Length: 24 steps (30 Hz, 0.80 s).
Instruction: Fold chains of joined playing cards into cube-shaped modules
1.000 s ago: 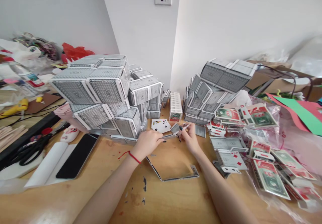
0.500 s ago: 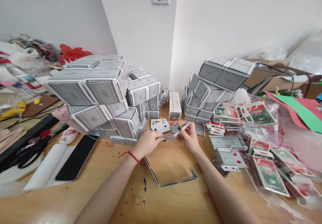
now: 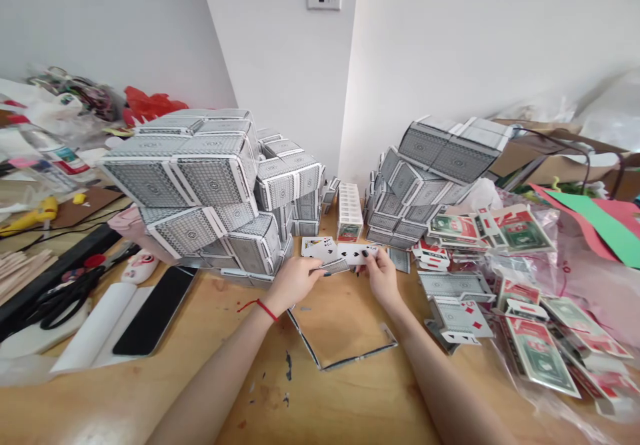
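My left hand (image 3: 295, 280) and my right hand (image 3: 381, 274) meet over the wooden table (image 3: 350, 405), both pinching one playing card (image 3: 356, 253) that is held face up between them, showing black spade pips. A red string bracelet circles my left wrist. Just behind the hands lie a few loose face-up cards (image 3: 318, 248). In front of my hands stands a low open frame of folded cards (image 3: 345, 348) on the table.
A big block of folded grey-backed cards (image 3: 200, 185) rises at the left and a smaller one (image 3: 430, 165) at the right. Green-and-red card boxes (image 3: 530, 338) are strewn at the right. A black phone (image 3: 153, 312), scissors (image 3: 60, 295) and white paper lie at the left.
The card between my hands was folded and edge-on; now it is spread flat and face up. My hands have barely shifted.
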{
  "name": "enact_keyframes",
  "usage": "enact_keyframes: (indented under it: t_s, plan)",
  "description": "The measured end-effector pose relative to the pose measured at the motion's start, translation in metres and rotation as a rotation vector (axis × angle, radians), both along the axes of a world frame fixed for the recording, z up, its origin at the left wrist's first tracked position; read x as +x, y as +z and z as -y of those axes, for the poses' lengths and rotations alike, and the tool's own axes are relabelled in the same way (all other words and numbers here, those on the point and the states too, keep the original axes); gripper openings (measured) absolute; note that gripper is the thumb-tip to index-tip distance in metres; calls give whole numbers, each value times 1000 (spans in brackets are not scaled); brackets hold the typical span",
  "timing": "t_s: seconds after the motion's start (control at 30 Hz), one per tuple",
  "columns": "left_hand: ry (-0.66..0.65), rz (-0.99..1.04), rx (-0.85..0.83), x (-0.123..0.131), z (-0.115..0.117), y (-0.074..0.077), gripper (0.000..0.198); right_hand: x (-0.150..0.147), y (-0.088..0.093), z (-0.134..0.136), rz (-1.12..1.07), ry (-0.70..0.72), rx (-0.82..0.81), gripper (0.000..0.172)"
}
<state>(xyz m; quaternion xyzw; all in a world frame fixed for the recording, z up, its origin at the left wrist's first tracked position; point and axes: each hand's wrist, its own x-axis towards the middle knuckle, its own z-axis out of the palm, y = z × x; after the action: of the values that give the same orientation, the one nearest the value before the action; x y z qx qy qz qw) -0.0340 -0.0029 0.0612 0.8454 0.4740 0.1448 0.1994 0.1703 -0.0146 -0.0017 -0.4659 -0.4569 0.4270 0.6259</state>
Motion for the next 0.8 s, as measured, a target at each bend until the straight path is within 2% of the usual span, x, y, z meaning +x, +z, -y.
enact_keyframes:
  t_s: [0.13,0.2,0.3,0.63,0.8]
  plan:
    - [47,114,27,1,0,1,22,9,2,-4,-253,18,-22,23]
    - [56,194,64,1,0,-1,18,12,4,-4,-401,90,-39,25]
    - [44,260,111,1,0,-3,16,12,5,-2,-505,190,-33,24]
    - [40,233,98,1,-1,-5,17,12,6,-1,-535,201,-19,22]
    - [39,221,95,1,-1,-6,17,11,4,-2,-463,149,-31,23]
